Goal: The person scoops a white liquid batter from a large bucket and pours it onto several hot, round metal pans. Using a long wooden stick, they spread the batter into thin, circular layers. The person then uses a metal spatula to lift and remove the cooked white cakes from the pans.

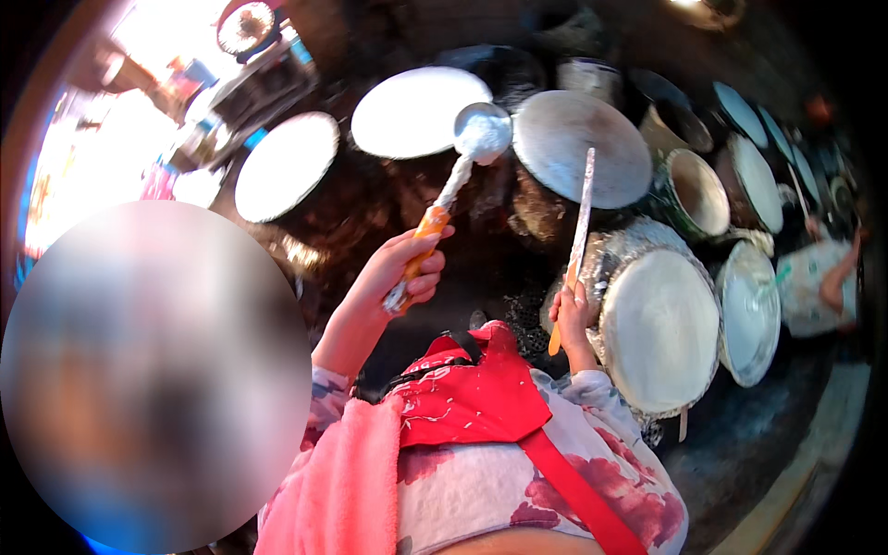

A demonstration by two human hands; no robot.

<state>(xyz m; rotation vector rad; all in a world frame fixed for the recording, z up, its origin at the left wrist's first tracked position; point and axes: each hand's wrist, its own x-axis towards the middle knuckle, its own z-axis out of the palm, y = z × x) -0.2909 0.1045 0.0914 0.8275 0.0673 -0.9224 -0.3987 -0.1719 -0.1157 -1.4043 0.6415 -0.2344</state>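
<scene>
My left hand [402,268] is closed round the orange handle of a ladle [483,134], raised over the dark gap between the round tops. White liquid or paste fills its bowl and coats its shaft. My right hand [571,314] grips a long thin flat spatula [583,208] with an orange end, pointing up and away from me. The spatula's tip lies over a greyish round top [578,139], and I cannot tell whether it touches. Beside the ladle's bowl is a bright white round top [416,106]. A cream round top [661,333] stands right of my right hand.
Another white round top [287,166] is at the far left. Rightward stand an open pot [698,190], several more pale discs and a white-topped vessel [749,310]. At the right edge shows another person's arm [839,277]. A blurred patch hides the lower left.
</scene>
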